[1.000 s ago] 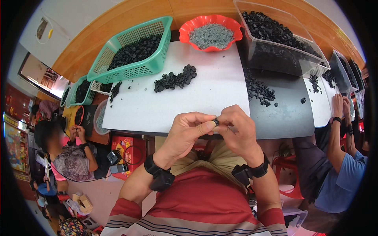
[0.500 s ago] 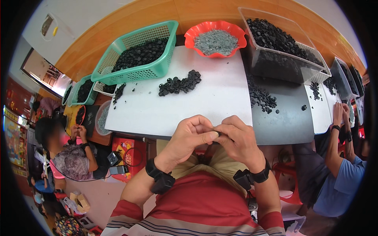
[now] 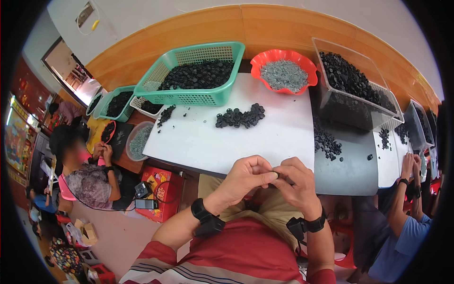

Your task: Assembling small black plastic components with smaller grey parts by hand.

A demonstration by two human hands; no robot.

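Observation:
My left hand (image 3: 246, 179) and my right hand (image 3: 299, 183) meet over the near edge of the white work surface (image 3: 189, 146). Both are closed in a pinch, fingertip to fingertip, on a small black part (image 3: 276, 175). Fingers cover most of that part, so its shape is hard to make out. Beyond my hands lies a loose cluster of round black plastic pieces (image 3: 241, 117). A red wavy-rimmed bowl (image 3: 289, 90) behind it holds a heap of thin grey metal pieces (image 3: 283, 75).
A green basket (image 3: 194, 98) of black pieces stands far left of centre, a clear bin (image 3: 347, 116) of them far right. More black pieces (image 3: 327, 143) lie on the dark board (image 3: 347, 173). One person (image 3: 90, 182) works at left, another (image 3: 402, 232) at right.
The view has shifted, so table, containers and hands sit lower and mostly farther right in the picture. My hands stay pinched together on the small black part.

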